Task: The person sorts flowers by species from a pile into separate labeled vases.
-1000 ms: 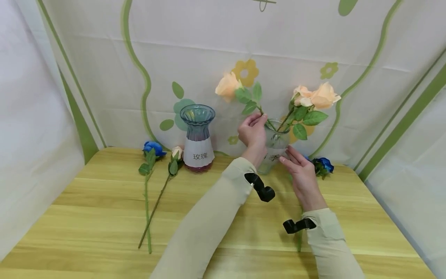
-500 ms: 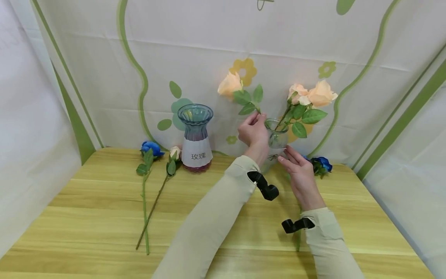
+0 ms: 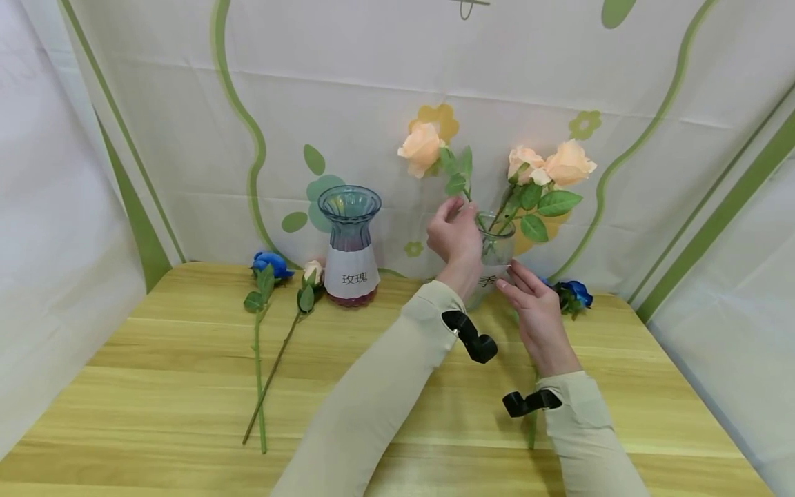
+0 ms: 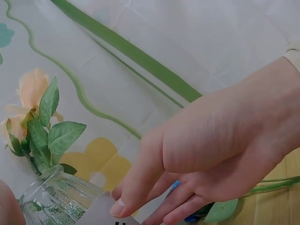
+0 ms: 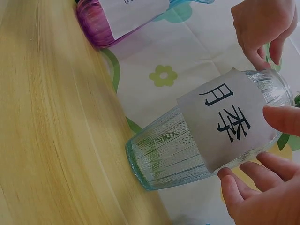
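Observation:
In the head view, my left hand (image 3: 456,238) pinches the stem of a peach rose (image 3: 421,150) beside the rim of a clear glass vase (image 3: 495,257). This rose's leaves rise above the fingers, and the hand hides part of its stem. Two more peach roses (image 3: 568,164) with green leaves (image 3: 559,203) stand in the vase, leaning right. My right hand (image 3: 539,314) holds the vase's side. In the right wrist view, its thumb (image 5: 283,119) lies by the white paper label (image 5: 225,119) and its fingers (image 5: 262,178) are at the opposite side.
A blue-and-purple glass vase (image 3: 351,241) with a paper label stands to the left. Beside it on the wooden table (image 3: 186,386) lie a blue rose (image 3: 271,265) and a pale rose (image 3: 312,273). Blue flowers (image 3: 574,295) lie behind my right hand. A patterned cloth (image 3: 348,83) hangs behind.
My left hand has shifted slightly right; the peach rose it holds has moved right and turned. The roses in the vase lean a little further left than before. My right hand stays at the vase.

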`<state>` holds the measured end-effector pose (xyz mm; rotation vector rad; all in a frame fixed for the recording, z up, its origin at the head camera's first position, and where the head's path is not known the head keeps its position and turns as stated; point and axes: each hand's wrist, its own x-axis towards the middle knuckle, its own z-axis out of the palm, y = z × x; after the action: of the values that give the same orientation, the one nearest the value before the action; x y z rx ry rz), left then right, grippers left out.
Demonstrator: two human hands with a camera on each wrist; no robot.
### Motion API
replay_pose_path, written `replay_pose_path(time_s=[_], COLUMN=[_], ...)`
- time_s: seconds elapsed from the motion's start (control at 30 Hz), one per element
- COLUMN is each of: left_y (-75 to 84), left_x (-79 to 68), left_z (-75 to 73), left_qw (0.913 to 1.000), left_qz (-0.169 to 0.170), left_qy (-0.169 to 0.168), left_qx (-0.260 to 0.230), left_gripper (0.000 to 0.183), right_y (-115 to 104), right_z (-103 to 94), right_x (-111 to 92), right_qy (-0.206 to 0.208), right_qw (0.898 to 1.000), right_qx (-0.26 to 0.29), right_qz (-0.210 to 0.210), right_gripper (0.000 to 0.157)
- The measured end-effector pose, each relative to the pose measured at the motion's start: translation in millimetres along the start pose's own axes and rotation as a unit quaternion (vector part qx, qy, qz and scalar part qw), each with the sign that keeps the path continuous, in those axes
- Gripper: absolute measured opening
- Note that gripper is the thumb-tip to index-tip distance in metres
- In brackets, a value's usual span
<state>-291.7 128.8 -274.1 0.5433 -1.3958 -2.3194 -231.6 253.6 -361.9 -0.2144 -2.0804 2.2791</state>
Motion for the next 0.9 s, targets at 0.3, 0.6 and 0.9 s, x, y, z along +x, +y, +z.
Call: replay_pose_path(time_s=[0.3, 0.6, 0.9], left_y=[2.3, -4.1, -14.9], left_x=[2.6, 11.1, 12.9], left_z=[1.1, 2.7, -5.5], left_qw=[0.9993, 0.9977, 0.9932], left_qz=[0.019, 0.012, -0.004], left_qy=[0.028, -0.007, -0.058], left_qx=[-0.017, 0.066, 0.101], left_gripper=[0.007, 0.010, 0.022], right_y=[3, 4, 5], right_z=[-1.4, -2.2, -3.3], right_x=[4, 6, 8], right_qy=[-0.003, -0.002, -0.015], right_qw=[1.000, 1.000, 1.000], right_qx=[-0.003, -0.001, -0.003], right_qz=[-0.007, -0.009, -0.011], right_gripper=[0.069, 0.069, 0.069])
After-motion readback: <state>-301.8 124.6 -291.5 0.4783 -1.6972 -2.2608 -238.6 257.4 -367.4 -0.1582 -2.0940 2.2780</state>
